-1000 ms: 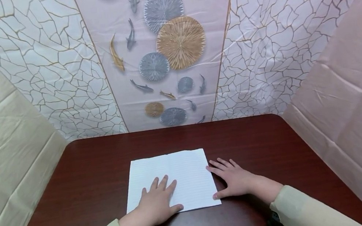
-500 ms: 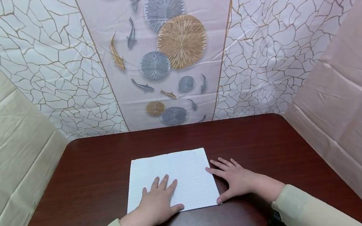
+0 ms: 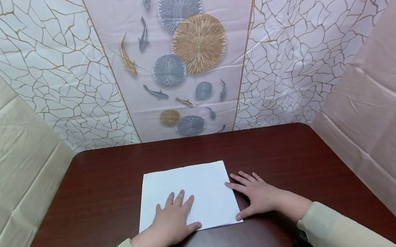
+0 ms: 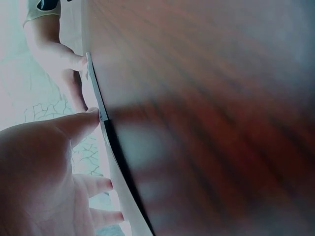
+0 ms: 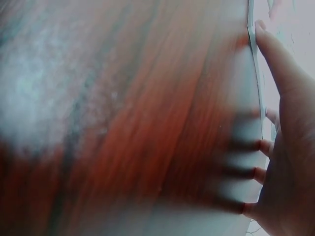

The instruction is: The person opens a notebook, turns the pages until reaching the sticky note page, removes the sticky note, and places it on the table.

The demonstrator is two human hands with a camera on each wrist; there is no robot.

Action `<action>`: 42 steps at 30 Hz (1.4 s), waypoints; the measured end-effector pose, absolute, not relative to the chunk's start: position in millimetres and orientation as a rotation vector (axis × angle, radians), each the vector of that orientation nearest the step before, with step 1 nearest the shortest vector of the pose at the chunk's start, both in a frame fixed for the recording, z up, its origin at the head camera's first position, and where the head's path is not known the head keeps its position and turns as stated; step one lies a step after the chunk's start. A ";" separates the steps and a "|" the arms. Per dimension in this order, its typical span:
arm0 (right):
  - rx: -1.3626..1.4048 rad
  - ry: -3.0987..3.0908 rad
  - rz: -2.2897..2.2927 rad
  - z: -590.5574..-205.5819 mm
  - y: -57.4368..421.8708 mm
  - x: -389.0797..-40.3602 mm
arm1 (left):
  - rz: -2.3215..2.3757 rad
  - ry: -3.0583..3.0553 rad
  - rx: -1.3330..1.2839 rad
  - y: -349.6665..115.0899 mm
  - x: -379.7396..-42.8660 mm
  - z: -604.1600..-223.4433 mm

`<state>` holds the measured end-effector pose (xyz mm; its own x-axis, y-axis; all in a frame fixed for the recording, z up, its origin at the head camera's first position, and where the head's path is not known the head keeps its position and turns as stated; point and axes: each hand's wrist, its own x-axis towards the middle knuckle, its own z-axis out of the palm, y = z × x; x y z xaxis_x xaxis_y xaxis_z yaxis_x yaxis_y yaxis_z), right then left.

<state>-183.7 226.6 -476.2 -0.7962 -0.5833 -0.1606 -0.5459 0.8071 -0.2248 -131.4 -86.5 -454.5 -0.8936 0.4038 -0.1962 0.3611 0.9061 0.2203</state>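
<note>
An opened lined notebook (image 3: pixel 210 194) is laid flat on the dark red-brown surface (image 3: pixel 280 147), at the lower centre of the frame. Its left half is partly covered by the left hand (image 3: pixel 172 222), fingers spread. Its right edge is touched by the thumb and index finger of the right hand (image 3: pixel 259 196), likewise spread. A patterned backdrop (image 3: pixel 194 87) is seen at top centre.

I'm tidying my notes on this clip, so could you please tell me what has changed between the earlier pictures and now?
On the right hand, the thumb has slid slightly toward the near right corner of the lined paper. Nothing was visibly gripped or let go. The left hand stays spread on the paper, which lies about where it was on the table.
</note>
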 end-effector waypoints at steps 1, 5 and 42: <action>-0.876 2.774 -0.249 -476.4 226.6 -183.7 | 0.259 2.832 0.578 -86.5 -131.5 -454.6; -0.870 2.783 -0.268 -476.7 225.7 -183.1 | 0.249 2.832 0.581 -86.7 -131.3 -454.1; -0.840 2.846 -0.201 -480.1 217.6 -181.1 | -0.069 3.088 1.218 -50.8 -121.9 -459.2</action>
<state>-181.1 217.6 -480.1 -0.8274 -0.5482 -0.1217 -0.5257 0.8324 -0.1755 -121.9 -50.8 -459.2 -0.7169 0.6807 0.1503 0.6734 0.7320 -0.1036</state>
